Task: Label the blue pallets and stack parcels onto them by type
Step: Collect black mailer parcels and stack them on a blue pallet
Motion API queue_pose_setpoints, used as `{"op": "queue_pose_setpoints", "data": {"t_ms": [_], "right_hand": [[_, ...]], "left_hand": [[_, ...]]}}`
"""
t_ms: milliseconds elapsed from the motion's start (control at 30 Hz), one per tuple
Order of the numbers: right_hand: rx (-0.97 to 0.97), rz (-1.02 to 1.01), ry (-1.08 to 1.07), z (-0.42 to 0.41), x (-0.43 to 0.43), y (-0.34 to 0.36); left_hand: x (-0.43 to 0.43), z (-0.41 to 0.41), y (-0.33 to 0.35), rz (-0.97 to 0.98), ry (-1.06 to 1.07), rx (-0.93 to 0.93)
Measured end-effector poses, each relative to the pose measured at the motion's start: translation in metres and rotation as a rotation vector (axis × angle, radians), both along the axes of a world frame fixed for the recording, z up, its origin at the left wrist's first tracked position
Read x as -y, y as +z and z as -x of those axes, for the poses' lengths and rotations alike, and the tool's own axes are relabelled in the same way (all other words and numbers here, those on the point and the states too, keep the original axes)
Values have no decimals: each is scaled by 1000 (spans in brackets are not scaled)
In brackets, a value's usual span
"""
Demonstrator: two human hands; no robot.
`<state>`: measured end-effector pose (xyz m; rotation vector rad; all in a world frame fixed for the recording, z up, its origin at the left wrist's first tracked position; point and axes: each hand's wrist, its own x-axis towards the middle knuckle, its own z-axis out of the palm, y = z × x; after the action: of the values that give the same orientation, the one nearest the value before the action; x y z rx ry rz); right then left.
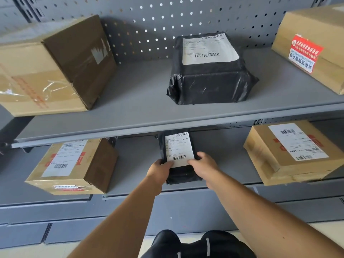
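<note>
A small black plastic-wrapped parcel point(178, 146) with a white barcode label lies on the lower shelf point(139, 164), its far end hidden under the upper shelf. My left hand point(160, 169) grips its left near edge and my right hand point(202, 162) grips its right near edge, thumbs on the label. A larger black wrapped parcel point(210, 75) with a white label sits on the upper shelf point(139, 105). No blue pallet is in view.
Cardboard boxes stand on the upper shelf at left point(54, 66) and right point(314, 43), and on the lower shelf at left point(74, 164) and right point(290, 151). A grey pegboard point(167, 21) backs the rack. Grey drawers sit below.
</note>
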<state>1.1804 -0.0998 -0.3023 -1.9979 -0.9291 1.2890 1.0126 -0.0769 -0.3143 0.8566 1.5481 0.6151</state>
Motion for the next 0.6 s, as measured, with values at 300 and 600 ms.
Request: {"op": "queue_pose_setpoints", "data": {"t_ms": [300,600], "right_hand": [[-236,87,-48,5,31,34],[-245,85,-20,1,61,76]], "left_hand": [[41,24,45,118,88,226],[77,32,83,139,109,298]]}}
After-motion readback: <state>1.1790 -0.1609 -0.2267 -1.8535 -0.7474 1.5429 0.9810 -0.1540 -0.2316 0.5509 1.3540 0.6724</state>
